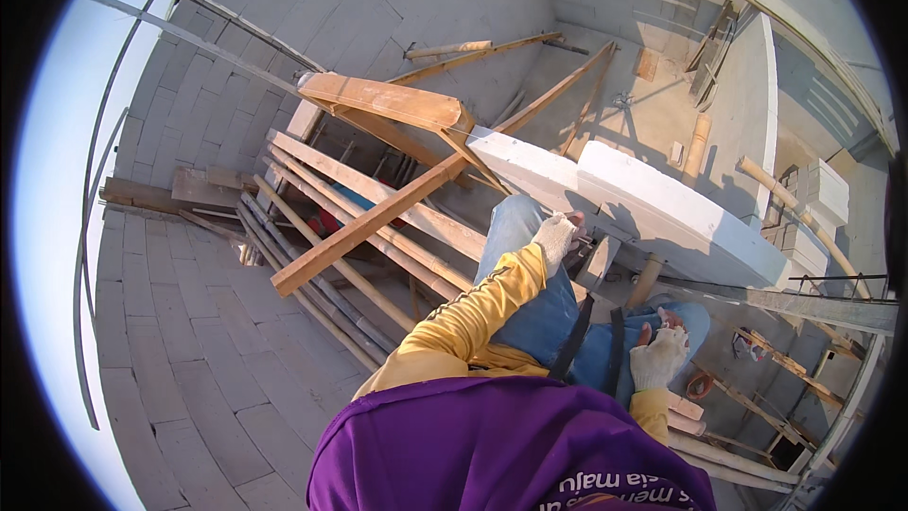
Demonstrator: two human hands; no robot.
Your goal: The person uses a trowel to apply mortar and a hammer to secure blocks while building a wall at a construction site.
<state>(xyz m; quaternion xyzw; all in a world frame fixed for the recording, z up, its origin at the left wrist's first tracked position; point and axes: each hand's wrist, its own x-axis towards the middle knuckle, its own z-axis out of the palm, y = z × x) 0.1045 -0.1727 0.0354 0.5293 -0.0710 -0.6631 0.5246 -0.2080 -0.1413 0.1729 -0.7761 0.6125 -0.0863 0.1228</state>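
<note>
your gloved left hand (555, 237) rests on your raised left knee (515, 218), fingers together, beside a white block wall top (662, 208). your gloved right hand (659, 358) lies on your right knee (686, 317), fingers loosely curled. wooden planks (378, 218) lean nearby.

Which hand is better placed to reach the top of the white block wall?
Probably the left. The left hand is stretched forward to the near edge of the white block wall, while the right hand lies flat on the knee, farther back.
</note>
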